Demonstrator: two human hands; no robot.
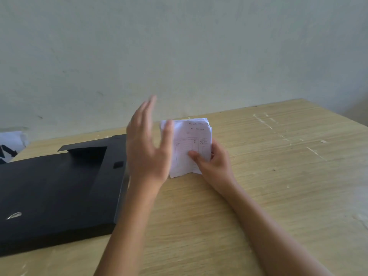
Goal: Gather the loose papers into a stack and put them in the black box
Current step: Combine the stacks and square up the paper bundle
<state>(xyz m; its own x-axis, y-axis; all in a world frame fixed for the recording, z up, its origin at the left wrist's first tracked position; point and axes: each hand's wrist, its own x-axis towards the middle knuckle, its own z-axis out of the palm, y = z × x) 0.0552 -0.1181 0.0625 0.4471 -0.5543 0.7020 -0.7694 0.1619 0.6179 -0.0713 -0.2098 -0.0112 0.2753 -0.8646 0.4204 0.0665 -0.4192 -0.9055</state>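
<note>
- Already, from the head view, I judge gathering done: my right hand (216, 163) clasps the upright stack of white handwritten papers (191, 146) on the pale wooden table (278, 176).
- My left hand (148, 148), spread and released, blurs just beside that grip.
- Remaining: the flat black box (53, 196), left of the grip, looks closed; papers aren't inside.

Matt black box (53, 194), white paper stack (189, 144), wood-grain table (278, 176)

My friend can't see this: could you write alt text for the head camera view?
A right hand holds a white paper stack upright on a wooden table; the blurred, open left hand is beside it, near a flat black box.
</note>
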